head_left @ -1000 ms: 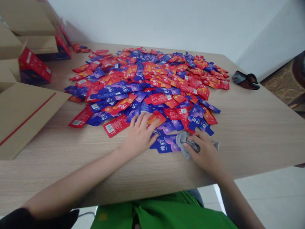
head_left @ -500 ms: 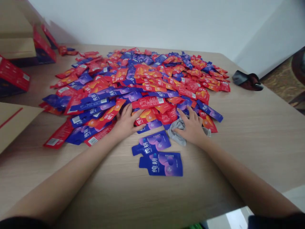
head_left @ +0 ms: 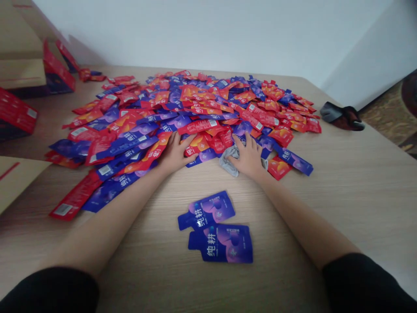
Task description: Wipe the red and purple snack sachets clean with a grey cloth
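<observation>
A broad heap of red-orange and blue-purple pouches covers the middle of the table. My left hand rests against its near edge, fingers spread over several pouches, gripping none. To its right, my right hand holds a crumpled grey cloth under palm and thumb, with its fingertips reaching onto the pouches. Part of the cloth is hidden beneath that hand. Closer to me, two flat blue-purple pouches lie between my forearms: an upper pouch and a lower pouch that slightly overlaps it.
Open cardboard boxes with red and blue outsides stand at the left, including a red box and a box behind it. A tan flap juts in nearer. A dark curled object lies at the right by the white wall.
Both hands have pushed forward, away from the two flat pouches. The cloth went along with my right hand, and the heap's near edge has shifted back there. The view has moved slightly.
</observation>
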`<state>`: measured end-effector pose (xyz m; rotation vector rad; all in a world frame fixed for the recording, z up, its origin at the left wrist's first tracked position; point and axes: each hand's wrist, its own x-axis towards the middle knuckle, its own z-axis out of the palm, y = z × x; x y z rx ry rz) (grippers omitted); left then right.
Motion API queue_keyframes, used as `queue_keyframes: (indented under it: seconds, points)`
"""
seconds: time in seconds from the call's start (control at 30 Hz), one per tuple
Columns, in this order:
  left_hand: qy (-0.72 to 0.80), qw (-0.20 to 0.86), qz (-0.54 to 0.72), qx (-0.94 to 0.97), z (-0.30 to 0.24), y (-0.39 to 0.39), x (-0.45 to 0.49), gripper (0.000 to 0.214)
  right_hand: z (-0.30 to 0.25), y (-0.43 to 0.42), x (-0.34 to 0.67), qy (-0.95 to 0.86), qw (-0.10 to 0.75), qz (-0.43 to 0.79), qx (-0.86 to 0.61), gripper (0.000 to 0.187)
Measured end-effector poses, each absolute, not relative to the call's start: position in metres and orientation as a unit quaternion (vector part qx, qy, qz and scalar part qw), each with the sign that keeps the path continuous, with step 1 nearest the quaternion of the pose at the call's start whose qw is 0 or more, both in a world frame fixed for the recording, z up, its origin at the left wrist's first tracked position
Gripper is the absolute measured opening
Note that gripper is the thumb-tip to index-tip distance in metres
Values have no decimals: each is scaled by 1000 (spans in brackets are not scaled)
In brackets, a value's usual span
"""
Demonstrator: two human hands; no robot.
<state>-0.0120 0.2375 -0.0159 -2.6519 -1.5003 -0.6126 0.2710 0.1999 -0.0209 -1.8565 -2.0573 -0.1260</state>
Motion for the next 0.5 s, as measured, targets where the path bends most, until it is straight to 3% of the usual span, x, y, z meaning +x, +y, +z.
queue_keyframes:
  seconds: [0.2,0.37,0.5]
  points:
    - [-497,-6,-177,-849,-10,208,-4,65,-14,179,281,-781,231,-42,-579,39]
    - [-471,22,-181,-863,16,136,3,50,4,127,302,-735,326,-20,-594,39]
    - [-336,-35,-135,-931,45,72,18,32,17,83,314,-684,400,8,-610,26]
